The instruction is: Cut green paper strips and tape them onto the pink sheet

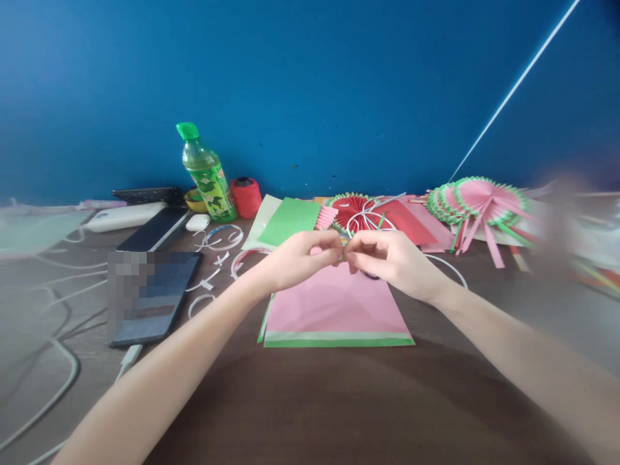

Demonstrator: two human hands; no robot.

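Two hands meeting over pink sheet (334, 310).
Left hand (303, 258) and right hand (387, 258) both pinch one small piece (344, 253), too tiny to identify; fans (477, 203) far right.

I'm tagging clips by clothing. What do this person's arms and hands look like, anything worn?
The left forearm and right forearm are bare to the frame edge; no sleeves show. The left hand and right hand are ungloved, with no ring, watch or bracelet visible.
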